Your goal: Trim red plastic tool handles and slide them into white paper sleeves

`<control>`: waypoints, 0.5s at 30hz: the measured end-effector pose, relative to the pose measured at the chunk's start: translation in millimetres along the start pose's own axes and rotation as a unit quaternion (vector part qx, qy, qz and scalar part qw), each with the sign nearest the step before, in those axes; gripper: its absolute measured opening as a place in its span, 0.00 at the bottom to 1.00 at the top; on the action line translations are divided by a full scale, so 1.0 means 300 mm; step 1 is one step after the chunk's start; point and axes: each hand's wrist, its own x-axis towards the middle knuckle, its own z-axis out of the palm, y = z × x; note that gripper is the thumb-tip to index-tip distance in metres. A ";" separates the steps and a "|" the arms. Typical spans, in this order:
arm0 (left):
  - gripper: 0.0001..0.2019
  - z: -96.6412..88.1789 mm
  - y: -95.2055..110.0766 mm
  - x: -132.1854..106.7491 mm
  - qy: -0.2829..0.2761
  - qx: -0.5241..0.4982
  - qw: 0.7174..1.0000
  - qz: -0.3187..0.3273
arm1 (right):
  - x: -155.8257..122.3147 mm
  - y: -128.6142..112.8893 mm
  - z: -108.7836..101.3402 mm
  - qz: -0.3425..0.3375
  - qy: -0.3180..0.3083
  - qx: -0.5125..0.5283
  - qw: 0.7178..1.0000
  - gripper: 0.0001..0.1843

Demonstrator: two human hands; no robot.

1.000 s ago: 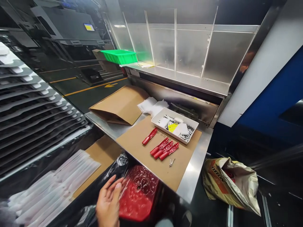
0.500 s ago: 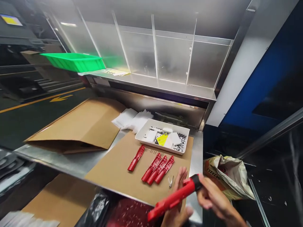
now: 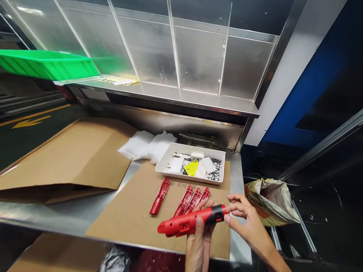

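- Left hand (image 3: 198, 241): fingers wrapped around the red tool body (image 3: 188, 223), held level above the near edge of the cardboard sheet (image 3: 127, 215).
- Right hand (image 3: 245, 219): fingertips pinching the tool body's black end cap (image 3: 219, 212).
- Red parts, three in a row (image 3: 194, 198): on the sheet, just behind the held piece, partly hidden by it.
- Single red part (image 3: 160, 196): to their left, apart.
- White tray (image 3: 170, 172): behind them, holding small dark pieces, white slips and a yellow tag (image 3: 192, 168).
- Folded cardboard (image 3: 65, 158): on the desk (image 3: 68, 215), left.
- Crumpled bag (image 3: 272, 200): right of the desk, lower down.

steel bench (image 3: 70, 215) | cardboard sheet (image 3: 133, 211) | folded cardboard (image 3: 68, 158) | white sheets (image 3: 147, 145)
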 end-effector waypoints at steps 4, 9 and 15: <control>0.22 0.039 0.004 -0.001 -0.026 -0.006 1.000 -0.008 | 0.024 0.018 0.002 -0.012 -0.044 0.050 0.998 0.20; 0.21 0.072 0.012 0.013 -0.048 0.013 0.999 0.002 | 0.044 0.009 0.001 -0.010 -0.030 0.115 0.993 0.21; 0.21 0.044 0.002 0.064 -0.064 0.050 0.996 0.022 | 0.081 0.014 0.014 -0.026 -0.018 0.141 0.989 0.20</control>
